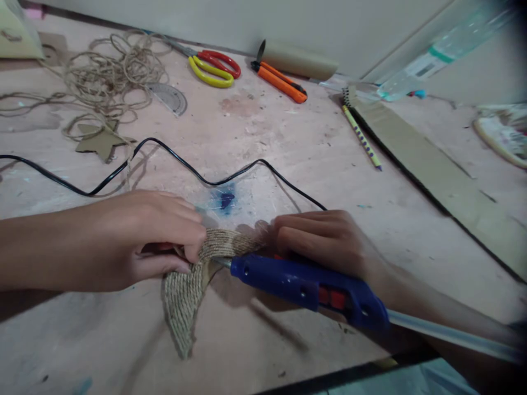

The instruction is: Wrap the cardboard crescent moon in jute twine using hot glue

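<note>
My left hand (160,236) is closed on a crescent-like cardboard piece (185,307) that is covered in rows of jute twine. Its thumb and fingers pinch near the upper middle of the piece. My right hand (321,241) grips a blue hot glue gun (284,280), which lies on its side. The gun's metal nozzle touches or nearly touches the inner edge of the piece, where bare cardboard shows. A clear glue stick (448,332) sticks out of the gun's back. From beside my left hand a strand of twine (129,164) runs up toward the loose pile.
A tangled twine pile (111,71), a cardboard star (102,141) and a protractor (168,99) lie at the back left. Scissors (212,68), an orange cutter (282,82), a cardboard tube (296,59), a pencil (362,137) and a cardboard strip (436,170) lie beyond. A black cord (197,173) crosses the table.
</note>
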The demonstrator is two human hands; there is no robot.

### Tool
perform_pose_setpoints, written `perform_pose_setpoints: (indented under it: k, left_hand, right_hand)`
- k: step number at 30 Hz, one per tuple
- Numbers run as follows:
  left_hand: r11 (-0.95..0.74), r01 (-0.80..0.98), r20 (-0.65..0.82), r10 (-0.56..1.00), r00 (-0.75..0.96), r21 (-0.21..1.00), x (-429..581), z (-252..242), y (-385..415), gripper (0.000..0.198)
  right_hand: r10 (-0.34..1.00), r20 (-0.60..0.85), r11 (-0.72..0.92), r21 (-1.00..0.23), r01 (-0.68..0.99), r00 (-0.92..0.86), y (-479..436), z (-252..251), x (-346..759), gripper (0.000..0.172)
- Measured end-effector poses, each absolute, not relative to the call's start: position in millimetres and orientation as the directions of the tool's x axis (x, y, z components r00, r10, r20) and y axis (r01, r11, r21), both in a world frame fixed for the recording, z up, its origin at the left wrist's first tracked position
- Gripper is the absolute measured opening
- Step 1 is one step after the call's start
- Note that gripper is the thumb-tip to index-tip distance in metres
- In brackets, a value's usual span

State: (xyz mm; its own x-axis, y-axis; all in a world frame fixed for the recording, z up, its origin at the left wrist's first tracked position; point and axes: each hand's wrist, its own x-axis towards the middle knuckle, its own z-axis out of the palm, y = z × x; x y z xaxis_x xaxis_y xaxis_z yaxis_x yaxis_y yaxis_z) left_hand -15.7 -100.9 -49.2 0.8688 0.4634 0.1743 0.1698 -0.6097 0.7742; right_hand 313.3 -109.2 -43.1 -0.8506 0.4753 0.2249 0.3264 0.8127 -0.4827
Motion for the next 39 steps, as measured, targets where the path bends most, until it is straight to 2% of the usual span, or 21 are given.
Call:
perform_pose_setpoints:
  k: [4,12,17,32,36,39]
  left_hand:
    - [-0.612,0.18,0.168,0.466,0.869,0.77,-17,-50,-102,0.023]
    - [-0.616,0.186,0.165,0.468,0.868,0.765,-16,-49,-101,0.024]
    - [-0.605,0.18,0.163,0.467,0.869,0.775,-16,-48,-100,0.025]
    - [-0.608,0.171,0.17,0.462,0.87,0.776,-16,-48,-101,0.023]
    - [-0.601,0.171,0.167,0.465,0.869,0.78,-15,-49,-100,0.024]
    - [-0.602,0.176,0.163,0.465,0.87,0.779,-15,-48,-101,0.025]
  right_hand:
    - [0.462,0.24,0.82,-0.481,0.309,-0.854,-108,-42,313,0.031]
    - [0.51,0.16,0.787,-0.484,0.383,-0.845,-112,-34,314,0.028]
    - [0.476,0.232,0.822,-0.46,0.336,-0.848,-110,-35,317,0.029]
    - [0.464,0.22,0.855,-0.364,0.368,-0.858,-111,-30,322,0.025]
    - [0.444,0.216,0.868,-0.343,0.359,-0.869,-110,-29,325,0.019]
    - [0.435,0.21,0.874,-0.334,0.354,-0.875,-110,-28,326,0.022]
